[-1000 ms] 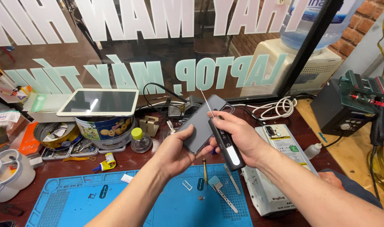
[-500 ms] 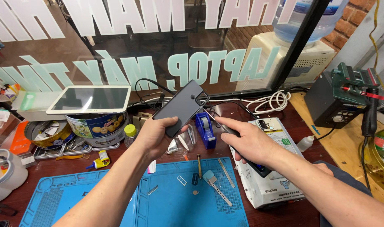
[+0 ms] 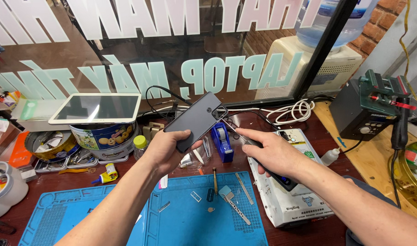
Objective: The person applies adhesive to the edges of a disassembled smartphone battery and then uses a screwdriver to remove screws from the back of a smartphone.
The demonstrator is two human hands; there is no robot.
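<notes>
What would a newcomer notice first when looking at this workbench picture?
First, the dark grey phone, held up back-side out in the left hand at the centre. The right hand holds a slim dark tool with its thin tip at the phone's upper corner. Below lies a blue work mat with small tools; a white tablet rests on a tin at the left.

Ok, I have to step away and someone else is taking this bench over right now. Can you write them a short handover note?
Left hand: raised above the bench, gripping a dark grey phone by its lower end, back side toward the camera.
Right hand: holds a black powered screwdriver, its thin bit pointed at the phone's upper corner.
On the blue work mat: small loose parts and metal pry tools.
Done: phone lifted, tool lined up at it.
Left: the phone looks closed; whether any screw is out cannot be told.
</notes>
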